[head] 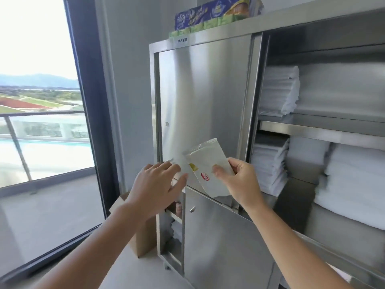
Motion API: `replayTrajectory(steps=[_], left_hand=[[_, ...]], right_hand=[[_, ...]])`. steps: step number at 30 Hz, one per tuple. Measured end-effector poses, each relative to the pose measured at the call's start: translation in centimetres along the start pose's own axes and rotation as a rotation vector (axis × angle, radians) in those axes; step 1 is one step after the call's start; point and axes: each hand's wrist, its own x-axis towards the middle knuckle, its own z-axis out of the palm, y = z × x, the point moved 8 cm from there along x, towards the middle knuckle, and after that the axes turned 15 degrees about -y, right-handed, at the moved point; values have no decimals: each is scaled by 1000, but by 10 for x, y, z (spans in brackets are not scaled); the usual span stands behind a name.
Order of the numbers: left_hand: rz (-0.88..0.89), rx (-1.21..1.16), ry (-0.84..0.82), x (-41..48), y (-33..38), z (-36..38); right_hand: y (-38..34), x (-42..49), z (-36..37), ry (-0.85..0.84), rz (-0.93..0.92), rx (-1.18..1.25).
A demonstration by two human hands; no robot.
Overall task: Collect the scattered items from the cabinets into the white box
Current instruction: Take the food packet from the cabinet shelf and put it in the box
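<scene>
Stainless steel cabinets (204, 90) fill the view, with a bright window (37, 101) off to one side and a blue wrapped multipack (210, 13) up on top. Behind the open sliding door sit stacks of folded white sheets (279, 90).

And the catch is in hand: the right hand (239, 180) has a white snack packet (208, 170) with a red logo. Its thumb presses the front and the fingers (236, 163) curl round the far edge, holding it up in front of the steel door.

Across comes the left hand (154, 188), fingers (166, 165) spread and relaxed, their tips just beside the packet's near edge. Whether they touch it, I cannot tell; there may be a second packet or only a reflection at those fingertips. Below the left wrist stands a brown cardboard box (143, 243) on the pale worktop (135, 272).

This looks like the gathering step: one item out of the cabinet, not yet dropped off. No white box is in view, so the next move calls for turning away from the shelves to find it, keeping a firm pinch on that slippery packet, perhaps passing it to the left hand to free the right for more.
</scene>
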Motion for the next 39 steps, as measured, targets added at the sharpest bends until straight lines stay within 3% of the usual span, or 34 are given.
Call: replayTrajectory(steps=[11, 18, 22, 29, 39], left_hand=[[-572, 146, -59, -140, -134, -8], [-932, 245, -183, -284, -148, -14], [-1081, 279, -141, -350, -147, -32], [-1057, 230, -105, -342, -151, -21], [-681, 44, -111, -210, -172, 40]], right_hand=[[-4, 51, 217, -486, -92, 201], [-25, -7, 343, -809, -141, 377], [-43, -44, 386, -923, -132, 451], [-40, -31, 379, -859, -126, 395], [42, 25, 285, -524, 33, 186]])
